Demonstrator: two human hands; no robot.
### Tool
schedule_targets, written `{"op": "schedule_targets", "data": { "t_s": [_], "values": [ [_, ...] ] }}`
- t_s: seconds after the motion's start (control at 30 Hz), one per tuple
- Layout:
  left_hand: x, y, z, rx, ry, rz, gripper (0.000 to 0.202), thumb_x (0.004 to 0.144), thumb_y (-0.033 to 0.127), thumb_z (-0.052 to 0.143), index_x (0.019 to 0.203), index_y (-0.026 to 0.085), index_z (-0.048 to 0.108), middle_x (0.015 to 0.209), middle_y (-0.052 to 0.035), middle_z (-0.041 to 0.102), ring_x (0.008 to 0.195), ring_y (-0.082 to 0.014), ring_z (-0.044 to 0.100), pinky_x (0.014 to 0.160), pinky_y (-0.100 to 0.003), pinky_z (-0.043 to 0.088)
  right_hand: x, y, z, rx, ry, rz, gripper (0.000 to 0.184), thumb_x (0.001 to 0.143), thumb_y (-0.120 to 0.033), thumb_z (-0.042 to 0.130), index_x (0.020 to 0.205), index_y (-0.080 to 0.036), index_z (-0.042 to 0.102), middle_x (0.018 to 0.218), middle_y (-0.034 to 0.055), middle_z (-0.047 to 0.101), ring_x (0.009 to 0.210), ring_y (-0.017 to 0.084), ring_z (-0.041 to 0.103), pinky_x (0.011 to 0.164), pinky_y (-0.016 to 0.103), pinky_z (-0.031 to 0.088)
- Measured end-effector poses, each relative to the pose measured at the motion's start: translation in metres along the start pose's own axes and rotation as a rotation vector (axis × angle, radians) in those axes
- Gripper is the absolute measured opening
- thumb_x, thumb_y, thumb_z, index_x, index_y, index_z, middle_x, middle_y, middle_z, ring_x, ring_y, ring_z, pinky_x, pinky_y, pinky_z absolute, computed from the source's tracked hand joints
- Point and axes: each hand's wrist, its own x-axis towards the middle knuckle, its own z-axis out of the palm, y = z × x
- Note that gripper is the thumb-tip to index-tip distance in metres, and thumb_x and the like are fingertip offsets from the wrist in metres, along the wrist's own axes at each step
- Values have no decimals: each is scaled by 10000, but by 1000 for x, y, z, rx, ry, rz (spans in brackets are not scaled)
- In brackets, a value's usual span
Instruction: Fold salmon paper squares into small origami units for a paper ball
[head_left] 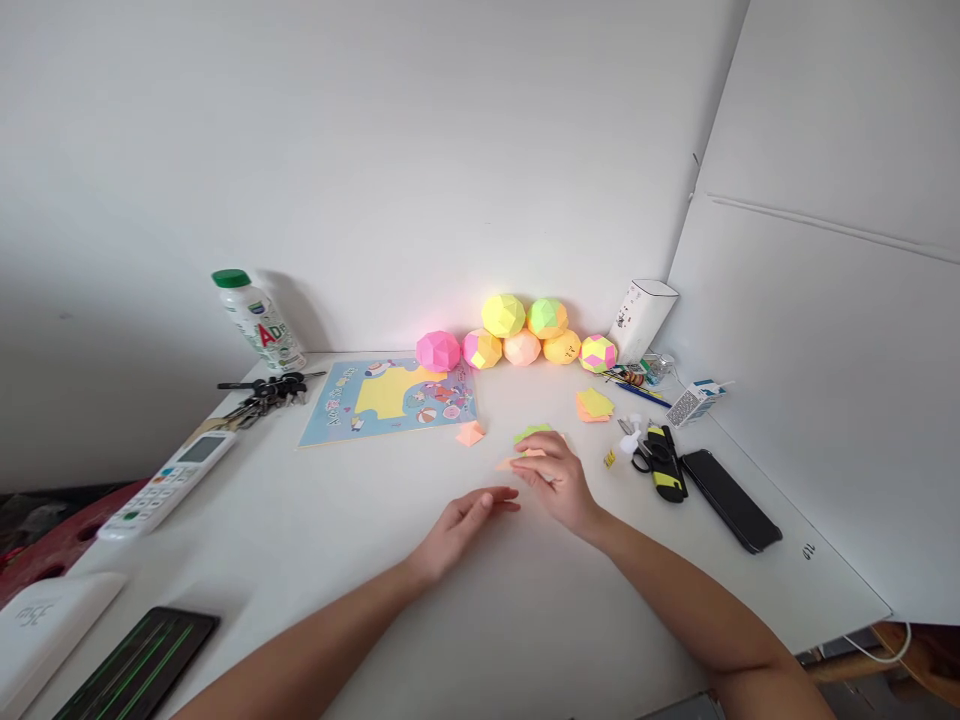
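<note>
My right hand [559, 482] pinches a small peach paper piece [506, 464] between thumb and fingers, a little above the table. Part of that piece is covered by the fingers. My left hand [466, 522] lies low to its left, fingers stretched out and holding nothing that I can see. Just behind the right hand, green paper pieces [531, 432] are partly hidden. A folded peach paper piece [470, 433] stands on the table farther left. Against the wall sit several faceted paper balls, among them a pink ball [438, 351] and a yellow ball [503, 315].
At the left are a picture board [337, 415], a bottle [259, 322], keys [274, 393] and a remote control [169, 485]. To the right lie yellow and orange paper pieces [595, 404], scissors [643, 460], a box cutter [666, 465] and a black phone-like case [731, 500].
</note>
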Motion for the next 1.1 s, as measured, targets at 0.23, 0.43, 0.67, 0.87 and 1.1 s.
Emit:
{"op": "schedule_targets", "data": {
  "t_s": [0.23,0.43,0.67,0.87,1.1],
  "values": [
    [3,5,3,-594,-68,-275,374,807,452,572,954,111,614,864,-127,672,779,-218,670,644,-301,529,-37,-16,12,305,-248,279,145,830,-321,587,799,-248,709,1008,62,589,1009,197,534,859,363,477],
    [5,6,5,-567,-34,-308,287,789,349,608,951,113,627,790,-108,681,694,-208,673,575,-287,525,-43,-2,15,561,-209,511,259,811,-403,579,725,-170,654,1075,88,551,965,184,564,812,314,493],
    [3,2,6,-523,-71,-269,310,830,368,491,915,102,625,826,-131,684,705,-226,667,579,-309,525,-39,-4,9,652,-213,625,245,787,-379,598,662,-169,606,727,-2,515,602,106,495,574,249,452],
    [-2,4,12,-392,-12,-196,360,803,444,568,965,123,586,944,-125,659,771,-218,652,641,-338,539,-43,-4,11,612,-208,635,243,788,-343,604,623,-168,571,632,-22,498,560,101,463,535,239,400],
    [-1,1,18,-302,49,-235,365,782,489,580,848,131,562,794,-69,660,671,-187,654,583,-317,546,-46,-3,13,679,-225,689,223,787,-367,614,754,-176,504,617,-34,510,537,98,475,492,228,384]
  ]
}}
